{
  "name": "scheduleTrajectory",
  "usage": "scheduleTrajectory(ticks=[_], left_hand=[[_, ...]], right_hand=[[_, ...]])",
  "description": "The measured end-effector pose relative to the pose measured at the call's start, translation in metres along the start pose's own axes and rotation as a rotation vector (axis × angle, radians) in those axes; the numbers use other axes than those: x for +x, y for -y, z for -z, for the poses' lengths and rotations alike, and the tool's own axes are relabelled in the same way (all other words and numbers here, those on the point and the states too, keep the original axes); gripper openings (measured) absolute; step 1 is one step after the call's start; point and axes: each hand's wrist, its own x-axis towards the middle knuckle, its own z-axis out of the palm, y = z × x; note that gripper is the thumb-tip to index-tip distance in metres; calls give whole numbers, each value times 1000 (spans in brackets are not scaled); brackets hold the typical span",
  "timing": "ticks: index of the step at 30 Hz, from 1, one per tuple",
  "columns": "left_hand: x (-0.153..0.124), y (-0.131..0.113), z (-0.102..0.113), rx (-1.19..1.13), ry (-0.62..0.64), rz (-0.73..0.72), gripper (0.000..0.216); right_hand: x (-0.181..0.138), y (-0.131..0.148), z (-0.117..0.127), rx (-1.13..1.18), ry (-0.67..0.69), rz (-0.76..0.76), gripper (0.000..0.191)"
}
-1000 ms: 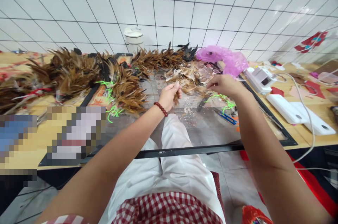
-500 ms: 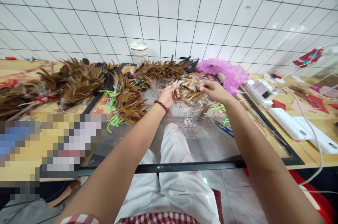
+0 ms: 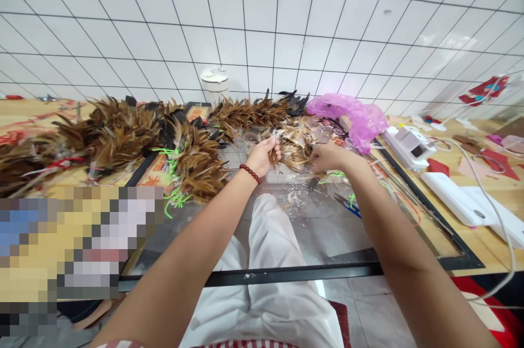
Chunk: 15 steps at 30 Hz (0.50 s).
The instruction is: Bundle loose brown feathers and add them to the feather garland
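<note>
My left hand [image 3: 264,155], with a red bead bracelet [image 3: 250,174] on its wrist, is closed around brown feathers [image 3: 273,159] with whitish quill ends. To its right, my right hand [image 3: 327,158] has its fingers drawn together at the near edge of a loose feather pile [image 3: 301,137]; what they hold is hidden. Both hands are over the glass top, where pale fluff and bits [image 3: 295,199] are scattered. Blue-handled snips [image 3: 347,204] lie below my right hand, close to bright green strings [image 3: 333,176].
Bound feather bunches [image 3: 200,165] with green ties and a long feather strip [image 3: 249,113] lie left and behind. A pink plastic bag [image 3: 360,121], a white cup [image 3: 215,83], white devices [image 3: 454,198] and a cable [image 3: 489,192] surround the black-framed glass [image 3: 286,274].
My right hand has lowered slightly toward me from the feather pile. My left hand keeps its hold on the feathers. The view has shifted a little.
</note>
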Motion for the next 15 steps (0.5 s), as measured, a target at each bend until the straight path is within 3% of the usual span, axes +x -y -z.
scheduleTrajectory(ticks=[3,6,10,13,15], left_hand=[[1,0,1,-33,19,1,16],[3,1,1,-79,27,-14,17],[3,1,0,-129,-6,-54,19],[3,0,-2,-151,-18,-57,18],[2,0,-2,-154,-35,-53,19]], right_hand=[[6,7,-7,8,-35,50,4],[7,10,-1,256,-167,87,12],[10,9,1,473,-445,-70,18],[17,5,-5,581,-525,-150,26],[20,0,-4,586,-566,-156,43]])
